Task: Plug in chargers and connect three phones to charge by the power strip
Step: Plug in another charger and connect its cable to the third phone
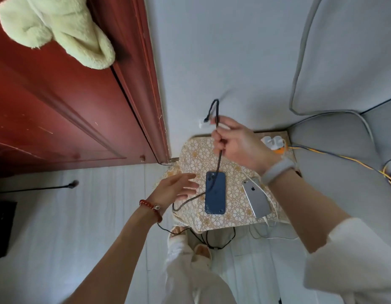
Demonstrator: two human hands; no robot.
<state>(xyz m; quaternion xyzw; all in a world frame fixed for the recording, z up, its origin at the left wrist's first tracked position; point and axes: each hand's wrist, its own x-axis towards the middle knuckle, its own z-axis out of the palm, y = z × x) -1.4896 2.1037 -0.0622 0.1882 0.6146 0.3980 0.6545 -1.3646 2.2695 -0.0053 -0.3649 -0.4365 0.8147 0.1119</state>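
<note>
Small stand [234,218] with floral gold-white cover sits by a grey-white wall, red door [65,110] to the left, grey sofa [343,73] to the right. Dark cable [218,159] runs up from the blue phone [215,196], which lies back-up on the stand. Right hand [238,143] pinches the cable, fingers curled round it, raised above the stand; cable end loops over the hand. Left hand [177,189] hovers just beside the blue phone, fingers straight and spread, holding nothing. Silver phone [256,198] lies back-up to the right, partly over the stand edge, white cable [275,216] beside it. White chargers [273,141] sit at the stand's far right corner. Green towel [58,29] hangs on the door.
</note>
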